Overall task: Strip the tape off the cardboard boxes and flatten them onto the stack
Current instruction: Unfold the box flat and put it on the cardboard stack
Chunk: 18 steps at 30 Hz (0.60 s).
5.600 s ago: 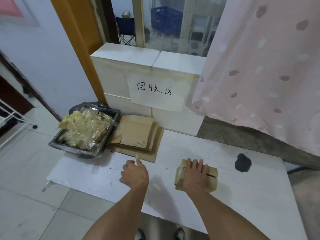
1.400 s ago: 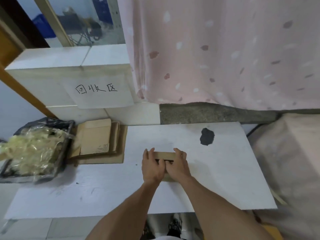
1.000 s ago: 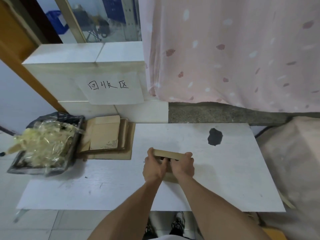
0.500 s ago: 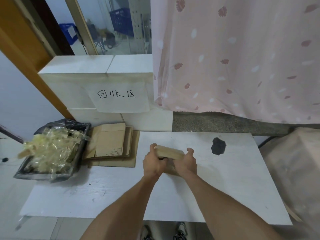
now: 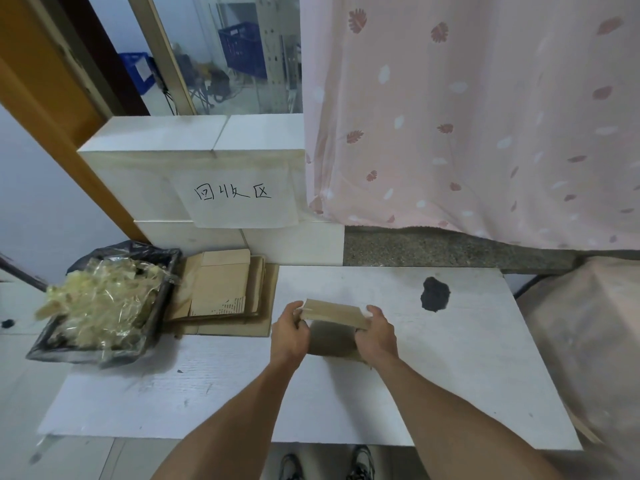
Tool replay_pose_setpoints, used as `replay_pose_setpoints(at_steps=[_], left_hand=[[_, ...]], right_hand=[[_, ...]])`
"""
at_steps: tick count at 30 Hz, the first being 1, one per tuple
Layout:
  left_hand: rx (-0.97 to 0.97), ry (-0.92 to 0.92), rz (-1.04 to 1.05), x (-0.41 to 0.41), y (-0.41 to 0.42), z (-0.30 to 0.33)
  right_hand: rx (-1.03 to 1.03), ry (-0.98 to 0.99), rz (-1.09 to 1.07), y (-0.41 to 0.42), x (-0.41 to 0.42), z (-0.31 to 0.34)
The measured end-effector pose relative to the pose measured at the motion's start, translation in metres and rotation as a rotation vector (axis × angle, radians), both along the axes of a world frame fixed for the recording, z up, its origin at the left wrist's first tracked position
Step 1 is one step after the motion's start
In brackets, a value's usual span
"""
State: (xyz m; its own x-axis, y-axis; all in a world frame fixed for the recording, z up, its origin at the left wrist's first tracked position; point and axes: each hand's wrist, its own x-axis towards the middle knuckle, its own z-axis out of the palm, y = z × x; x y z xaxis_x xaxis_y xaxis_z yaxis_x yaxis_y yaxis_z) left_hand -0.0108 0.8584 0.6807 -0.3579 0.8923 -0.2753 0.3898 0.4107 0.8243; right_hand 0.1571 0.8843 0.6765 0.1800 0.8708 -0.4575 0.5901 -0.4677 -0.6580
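- On the far left, a black plastic-lined bin (image 5: 157,308) is sitting on the floor, brimming with crumpled clear and yellowish tape strips (image 5: 100,303).
- Just beside it, a stack of flattened brown cardboard sheets (image 5: 221,289) is lying on the left end of the flat white board (image 5: 467,368) that is serving as our work surface, pressed up against the white blocks (image 5: 194,161) behind it.
- A white paper sign with handwritten characters (image 5: 239,199) is hanging on the front of those blocks.
- Our left hand (image 5: 289,332) is gripping the left end of the small brown cardboard box (image 5: 334,315), thumb over the top edge and fingers curled round its side.
- We are holding the box near the middle of the board, tilted with its top face towards the far wall; whether its lower edge is touching the board we cannot tell.
- Our right hand (image 5: 375,332) is gripping the right end of the same box in the same way.
- Further right, a black irregular blotch (image 5: 434,294) is marking the board, well apart from the box.
- A pink curtain with a leaf pattern (image 5: 467,116) is hanging behind the right part of the scene, above a grey stone ledge (image 5: 450,249).
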Motion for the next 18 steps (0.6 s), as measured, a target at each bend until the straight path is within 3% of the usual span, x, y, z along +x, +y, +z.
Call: replay_pose_setpoints(at_steps=[4, 7, 10, 14, 18], left_hand=[[-0.11, 0.19, -0.101, 0.0, -0.011, -0.011], [-0.041, 0.151, -0.099, 0.004, -0.017, -0.019], [0.028, 0.171, -0.105, 0.007, -0.021, -0.025], [-0.038, 0.4, -0.423, 0.006, -0.019, -0.03], [-0.246, 0.483, -0.716, 0.004, -0.03, -0.043]], right_hand=[[0.034, -0.108, 0.107, -0.002, -0.004, -0.001], [0.086, -0.084, 0.071, -0.006, -0.003, -0.001], [0.104, -0.206, 0.123, -0.015, 0.001, -0.008], [-0.052, -0.561, 0.538, -0.024, 0.001, -0.015], [-0.16, -0.447, 0.689, -0.033, 0.001, -0.028]])
